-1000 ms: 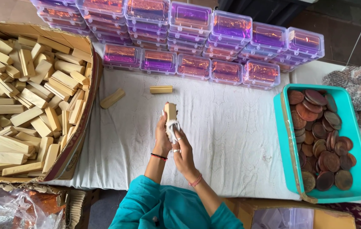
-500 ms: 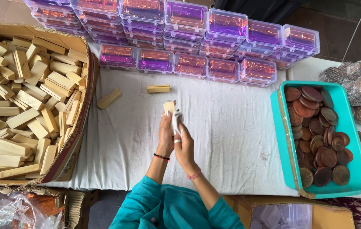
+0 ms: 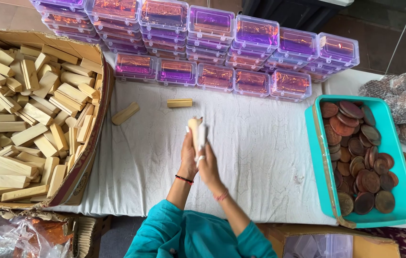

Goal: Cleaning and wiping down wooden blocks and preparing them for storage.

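Head view: left hand (image 3: 188,157) and right hand (image 3: 208,165) clasp wooden block (image 3: 195,131).

You have the table (image 3: 260,181) in front of you. At its left edge sits a carton (image 3: 99,86) filled with wooden blocks (image 3: 26,119). Along the far edge, stacked boxes (image 3: 212,38) run in rows from the carton toward the right. Two loose blocks lie just before those boxes: one (image 3: 125,113) beside the carton, the other (image 3: 179,102) to its right. Near the table's middle, your left hand (image 3: 188,155) and right hand (image 3: 208,165) meet around a block (image 3: 195,131) held upright above the cloth. At the right edge sits a tub (image 3: 405,191) filled with discs (image 3: 360,157). Bagged discs (image 3: 403,102) lie behind it, at the far right corner.
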